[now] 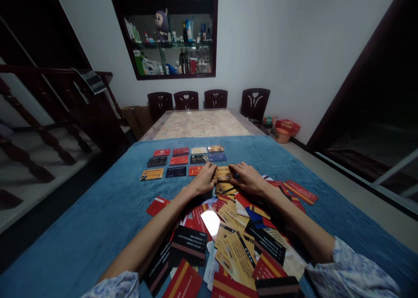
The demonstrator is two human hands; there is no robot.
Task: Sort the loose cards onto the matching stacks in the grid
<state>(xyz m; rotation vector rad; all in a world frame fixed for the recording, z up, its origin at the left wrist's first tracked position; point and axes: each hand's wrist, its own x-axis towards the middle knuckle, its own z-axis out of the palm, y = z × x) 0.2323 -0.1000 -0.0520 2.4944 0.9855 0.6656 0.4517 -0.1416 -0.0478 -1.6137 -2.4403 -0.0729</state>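
My left hand (205,179) and my right hand (250,178) pinch the opposite short ends of a gold card (223,173). Other gold cards (226,189) lie just below it, partly covered. Beyond and to the left, three neat rows of cards hold red, black, cream, blue and gold ones, among them a blue card (217,157) and a black card (176,171). Between my forearms spreads a loose, overlapping heap of cards, with a gold striped card (240,254), a black card (189,245) and a red card (183,281) on top.
A blue cloth (107,202) covers the near part of the long table (202,123). Several dark chairs (255,104) stand at its far end. A wall niche with glass shelves (173,44) is behind, a wooden railing (39,71) at left, and a red-orange bucket (283,134) at right.
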